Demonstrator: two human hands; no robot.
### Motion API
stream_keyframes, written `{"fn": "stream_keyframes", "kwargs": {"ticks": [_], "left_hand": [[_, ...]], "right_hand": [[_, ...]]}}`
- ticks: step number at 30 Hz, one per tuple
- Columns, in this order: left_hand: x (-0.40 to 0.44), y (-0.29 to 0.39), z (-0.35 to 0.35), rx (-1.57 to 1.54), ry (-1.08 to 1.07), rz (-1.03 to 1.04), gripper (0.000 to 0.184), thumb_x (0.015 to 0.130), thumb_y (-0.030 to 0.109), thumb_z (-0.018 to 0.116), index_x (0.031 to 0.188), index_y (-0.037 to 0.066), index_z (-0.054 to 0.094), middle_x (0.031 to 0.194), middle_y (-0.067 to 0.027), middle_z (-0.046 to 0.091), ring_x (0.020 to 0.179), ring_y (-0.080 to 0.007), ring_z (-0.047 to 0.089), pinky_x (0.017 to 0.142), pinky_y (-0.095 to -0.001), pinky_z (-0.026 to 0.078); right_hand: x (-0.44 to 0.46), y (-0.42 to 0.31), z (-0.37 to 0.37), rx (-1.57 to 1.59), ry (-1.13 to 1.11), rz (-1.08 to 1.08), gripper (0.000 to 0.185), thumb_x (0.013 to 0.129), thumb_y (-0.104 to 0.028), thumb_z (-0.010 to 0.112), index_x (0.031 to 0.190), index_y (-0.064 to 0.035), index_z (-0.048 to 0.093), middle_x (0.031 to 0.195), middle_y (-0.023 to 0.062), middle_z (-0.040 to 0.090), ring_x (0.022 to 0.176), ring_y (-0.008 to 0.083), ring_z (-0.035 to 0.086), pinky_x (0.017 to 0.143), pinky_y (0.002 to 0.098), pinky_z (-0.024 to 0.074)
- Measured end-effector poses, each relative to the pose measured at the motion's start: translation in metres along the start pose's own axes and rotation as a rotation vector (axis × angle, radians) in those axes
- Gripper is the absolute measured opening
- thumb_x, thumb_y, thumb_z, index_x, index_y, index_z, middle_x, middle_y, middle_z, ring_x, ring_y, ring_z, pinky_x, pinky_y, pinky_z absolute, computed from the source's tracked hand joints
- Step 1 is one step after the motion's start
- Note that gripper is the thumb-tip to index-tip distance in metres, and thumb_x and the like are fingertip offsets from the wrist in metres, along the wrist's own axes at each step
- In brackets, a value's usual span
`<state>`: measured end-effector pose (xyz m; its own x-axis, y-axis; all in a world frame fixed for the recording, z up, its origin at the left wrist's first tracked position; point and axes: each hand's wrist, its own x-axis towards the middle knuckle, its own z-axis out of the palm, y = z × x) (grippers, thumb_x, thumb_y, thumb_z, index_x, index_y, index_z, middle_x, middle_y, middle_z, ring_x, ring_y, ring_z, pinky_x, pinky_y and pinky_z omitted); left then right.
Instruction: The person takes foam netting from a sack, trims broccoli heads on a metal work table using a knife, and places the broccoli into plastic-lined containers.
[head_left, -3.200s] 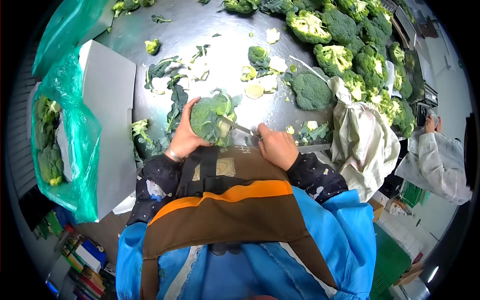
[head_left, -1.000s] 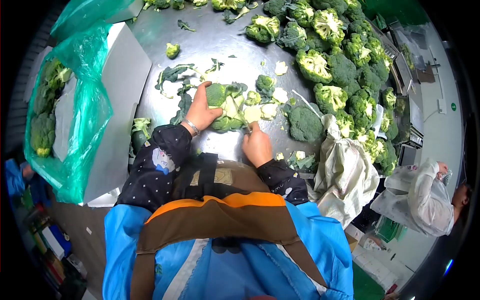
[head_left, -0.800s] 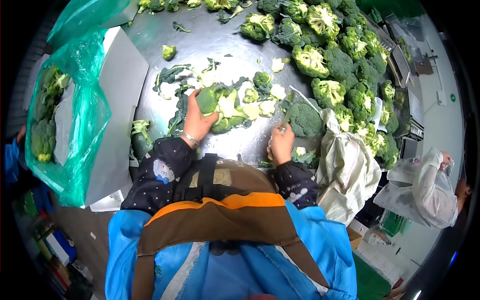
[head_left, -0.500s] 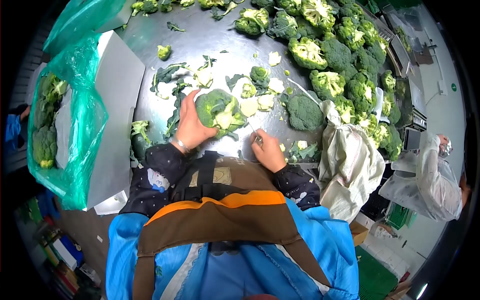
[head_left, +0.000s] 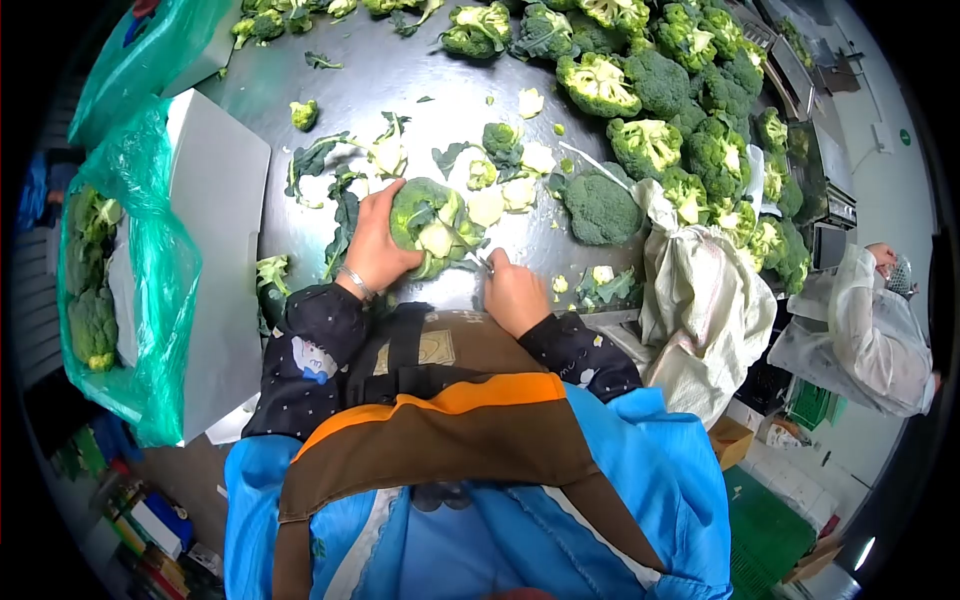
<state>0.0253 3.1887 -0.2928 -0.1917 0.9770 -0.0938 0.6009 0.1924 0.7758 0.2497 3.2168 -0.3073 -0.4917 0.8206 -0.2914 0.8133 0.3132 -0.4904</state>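
A broccoli head [head_left: 418, 212] sits on the metal table in front of me, its pale cut stem turned toward my right side. My left hand [head_left: 380, 248] is closed around its left edge, thumb toward the front. In my right hand [head_left: 517, 297] is a small knife [head_left: 480, 262], its blade against or very near the lower right of the broccoli; exact contact is hard to make out. The fingers wrap the handle and mostly hide it. Just behind lie cut stem pieces [head_left: 486, 207] and trimmed leaves [head_left: 388, 150].
A large pile of broccoli [head_left: 690, 110] fills the table's right and back. A white sack [head_left: 705, 300] hangs at the right front edge. At left stands a box [head_left: 225, 250] with green plastic lining [head_left: 160, 235] and broccoli inside. A person in a whitish translucent coat [head_left: 850, 330] is far right.
My right hand has moved left, bringing the knife to the broccoli's lower right. The broccoli has turned slightly in my left hand. The whole view has shifted a little.
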Motion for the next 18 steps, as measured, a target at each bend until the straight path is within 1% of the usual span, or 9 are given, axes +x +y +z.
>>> {"fn": "stream_keyframes", "kwargs": {"ticks": [2,3,5,6,9,13,15,16,18], "left_hand": [[-0.005,0.0,0.005,-0.041,0.076,-0.03,0.087,0.057,0.008,0.074,0.135,0.004,0.035,0.119,-0.02,0.04,0.113,-0.0358,0.045,0.099,-0.0369,0.038],[-0.009,-0.001,0.011,-0.051,0.131,-0.037,0.087,0.057,0.009,0.075,0.135,0.004,0.035,0.119,-0.0198,0.04,0.112,-0.0355,0.045,0.099,-0.0368,0.038],[-0.014,0.002,0.024,-0.05,0.229,-0.055,0.089,0.058,0.01,0.077,0.134,0.002,0.033,0.116,-0.02,0.041,0.109,-0.0349,0.044,0.099,-0.0362,0.038],[-0.015,0.006,0.027,-0.063,0.243,-0.073,0.089,0.058,0.01,0.077,0.134,0.002,0.033,0.117,-0.0202,0.04,0.109,-0.0349,0.044,0.098,-0.0363,0.038],[-0.016,0.011,0.03,-0.076,0.271,-0.105,0.088,0.059,0.01,0.078,0.134,0.002,0.033,0.118,-0.0205,0.039,0.11,-0.035,0.044,0.098,-0.0366,0.039],[-0.021,0.006,0.028,-0.027,0.238,-0.01,0.087,0.06,0.008,0.075,0.135,0.001,0.031,0.121,-0.0204,0.037,0.113,-0.0357,0.043,0.1,-0.0365,0.038],[-0.023,0.005,0.027,-0.003,0.216,0.027,0.087,0.061,0.007,0.075,0.135,0.001,0.031,0.122,-0.0204,0.036,0.113,-0.0359,0.043,0.1,-0.0365,0.038],[-0.023,0.006,0.027,0.008,0.204,0.046,0.087,0.061,0.007,0.075,0.136,0.001,0.03,0.122,-0.0205,0.036,0.114,-0.036,0.043,0.1,-0.0366,0.038],[-0.022,0.008,0.027,0.023,0.194,0.06,0.087,0.061,0.006,0.074,0.136,0.001,0.03,0.121,-0.0205,0.036,0.113,-0.0361,0.043,0.1,-0.0366,0.038]], "right_hand": [[-0.01,0.006,0.004,0.044,0.071,-0.016,0.019,0.079,-0.01,0.053,0.097,-0.0045,0.048,0.068,0.0216,0.061,0.068,0.0419,0.061,0.063,0.0514,0.0469],[-0.009,0.003,0.0,0.114,0.065,0.03,0.018,0.079,-0.01,0.055,0.096,-0.0053,0.049,0.067,0.0213,0.06,0.068,0.0412,0.06,0.062,0.0494,0.0462],[-0.007,0.006,0.011,0.362,0.047,0.049,0.015,0.079,-0.01,0.055,0.093,-0.0046,0.051,0.067,0.0216,0.059,0.069,0.0415,0.06,0.063,0.0483,0.0457],[-0.005,0.006,0.015,0.484,0.04,0.055,0.014,0.079,-0.009,0.055,0.091,-0.0042,0.051,0.067,0.0217,0.059,0.069,0.0417,0.06,0.063,0.0478,0.0455],[-0.003,0.002,0.013,0.569,0.012,0.106,0.01,0.079,-0.009,0.055,0.087,-0.0031,0.055,0.071,0.0237,0.06,0.071,0.0428,0.059,0.064,0.047,0.0453],[-0.001,0.019,0.004,0.33,-0.102,-0.03,0.016,0.077,-0.009,0.055,0.092,-0.0028,0.059,0.077,0.0253,0.061,0.076,0.0428,0.06,0.07,0.0478,0.047],[0.001,0.024,-0.03,0.16,-0.198,-0.056,0.02,0.077,-0.009,0.056,0.095,-0.0027,0.06,0.079,0.026,0.062,0.079,0.0426,0.06,0.072,0.0481,0.0476],[0.005,0.026,-0.044,0.122,-0.246,-0.103,0.022,0.075,-0.009,0.056,0.095,-0.0012,0.061,0.08,0.0258,0.062,0.081,0.0425,0.061,0.075,0.0481,0.0482],[0.011,0.022,-0.072,0.061,-0.314,-0.171,0.02,0.075,-0.01,0.055,0.089,0.0016,0.062,0.081,0.0261,0.062,0.082,0.0425,0.061,0.076,0.047,0.0486]]}}
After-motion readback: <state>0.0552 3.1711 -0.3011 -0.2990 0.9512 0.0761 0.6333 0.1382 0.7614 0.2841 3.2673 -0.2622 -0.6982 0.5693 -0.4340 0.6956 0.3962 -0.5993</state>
